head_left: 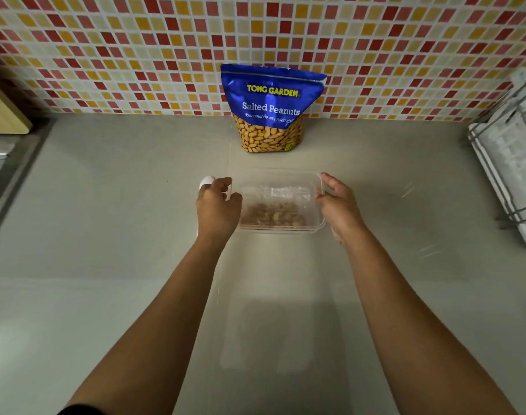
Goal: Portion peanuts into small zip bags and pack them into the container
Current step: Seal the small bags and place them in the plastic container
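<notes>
While a clear container (pixel 285 179) is held at both ends, a peanut bag (pixel 272 107) is left standing behind it.

A grey counter (pixel 106 235) is seen across most of the view, backed by a tiled wall (pixel 136 40) of red, yellow and cream squares. A white wire rack (pixel 507 163) is set at the right edge and a wooden board (pixel 4 112) at the left. The blue peanut bag is stood upright against the wall, at the centre. Just in front of it, the container is rested on the counter, with peanuts (pixel 273 215) gathered in its near half; whether they are bagged cannot be told. Its left rim is gripped by the curled fingers of the left hand (pixel 218 205), and its right wall is pinched between thumb and fingers of the right hand (pixel 338 205). A white rounded object (pixel 207 181) is glimpsed just beyond the left knuckles.
</notes>
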`<state>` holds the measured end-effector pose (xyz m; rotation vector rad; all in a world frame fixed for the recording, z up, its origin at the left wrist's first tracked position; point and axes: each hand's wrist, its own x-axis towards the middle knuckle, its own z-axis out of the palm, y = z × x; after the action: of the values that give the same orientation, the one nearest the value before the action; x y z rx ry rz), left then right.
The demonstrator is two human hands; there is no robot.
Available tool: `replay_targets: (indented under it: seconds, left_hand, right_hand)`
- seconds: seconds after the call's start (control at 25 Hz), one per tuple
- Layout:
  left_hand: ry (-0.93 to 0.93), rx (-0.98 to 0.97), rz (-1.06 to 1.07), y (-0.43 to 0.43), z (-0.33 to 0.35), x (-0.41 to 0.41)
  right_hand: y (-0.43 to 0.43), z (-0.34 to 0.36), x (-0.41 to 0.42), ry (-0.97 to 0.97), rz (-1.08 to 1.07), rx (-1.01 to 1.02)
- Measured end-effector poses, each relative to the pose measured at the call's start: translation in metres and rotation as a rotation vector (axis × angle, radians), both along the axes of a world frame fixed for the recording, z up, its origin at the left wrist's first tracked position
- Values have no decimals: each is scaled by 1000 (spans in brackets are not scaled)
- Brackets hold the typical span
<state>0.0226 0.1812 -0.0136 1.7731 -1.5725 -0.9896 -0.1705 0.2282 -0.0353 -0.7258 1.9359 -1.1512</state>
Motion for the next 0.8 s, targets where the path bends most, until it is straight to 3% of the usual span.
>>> replay_targets:
  seconds: [0.16, 0.44, 0.64, 0.8]
  left_hand:
    - [-86, 59, -14, 0, -14, -1]
    - [-87, 60, 50, 2, -19, -4]
    - [-141, -24, 22, 4, -18, -6]
    - [-160, 10, 1, 6, -15, -5]
  right_hand:
    - [-5, -15, 3, 197, 104, 116]
    - [1, -28, 3, 174, 173, 74]
    - [9, -34, 7, 357, 256, 42]
    - [16, -33, 9, 357, 258, 28]
